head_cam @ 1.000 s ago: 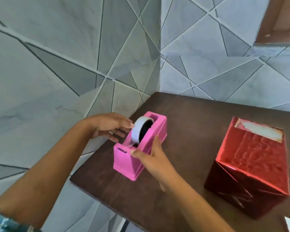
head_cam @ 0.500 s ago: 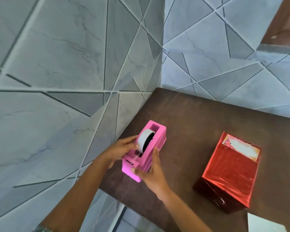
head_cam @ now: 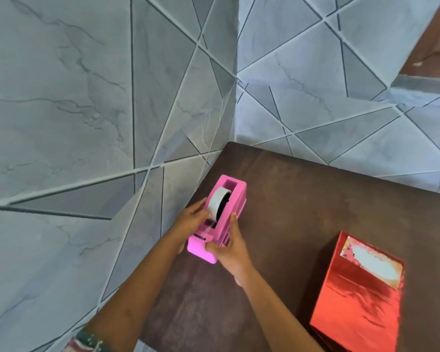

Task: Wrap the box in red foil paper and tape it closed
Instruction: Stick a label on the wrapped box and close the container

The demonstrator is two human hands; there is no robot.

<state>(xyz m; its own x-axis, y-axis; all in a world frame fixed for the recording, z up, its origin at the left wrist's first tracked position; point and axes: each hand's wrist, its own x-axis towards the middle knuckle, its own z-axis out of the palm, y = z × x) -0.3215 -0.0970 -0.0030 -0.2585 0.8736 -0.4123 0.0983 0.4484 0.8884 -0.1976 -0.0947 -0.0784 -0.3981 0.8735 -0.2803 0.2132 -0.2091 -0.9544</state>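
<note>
While both hands crowd the pink tape dispenser (head_cam: 235,196), let's see who has what. The right hand (head_cam: 230,250) grips it from the side: thumb hooked over the near end by the cutter, fingers folded along the wall facing the box, a firm, closed hold. The left hand (head_cam: 192,219) comes in from the opposite wall, fingers bent, tips pressed on the lower rim of the tape roll (head_cam: 217,203). A clear strip of tape (head_cam: 206,227) runs down from the roll toward the cutter, just under those left fingertips; whether they actually pinch the strip, I cannot tell. The roll sits upright in its slot, just beyond both thumbs.

Now the box (head_cam: 361,308), in shiny red foil, stands well off to the right of the right hand, slightly nearer the person than the dispenser, touched by neither hand. On its top, at the end farthest from the person, a pale patch (head_cam: 374,265) shows with no red over it.

Everything rests on a dark brown table (head_cam: 315,199). Beyond and to the left of the left hand rises a grey tiled wall (head_cam: 87,97). A patterned sleeve edge (head_cam: 87,341) shows on the left forearm.
</note>
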